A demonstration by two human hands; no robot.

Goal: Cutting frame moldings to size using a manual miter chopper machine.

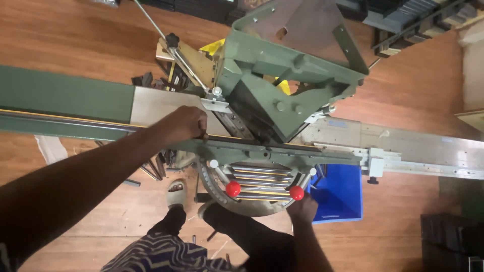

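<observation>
I look down on a green mitre cutting machine (282, 75) with a long bed. My left hand (185, 124) is closed, knuckles up, pressing a long dark moulding strip with a gold edge (65, 120) against the machine's fence, just left of the cutting head. My right hand (303, 208) sits directly under the right red ball knob (296, 192), with its fingers touching the knob from below; the grip itself is hidden. A second red ball knob (233, 189) stands free to the left, in front of a curved angle scale (212, 189).
A blue plastic bin (343, 194) stands on the wooden floor under the right bed extension (428, 148). Offcuts and dark strips (154, 168) lie on the floor by my sandalled foot (176, 193). Stacked dark mouldings (418, 25) line the top right.
</observation>
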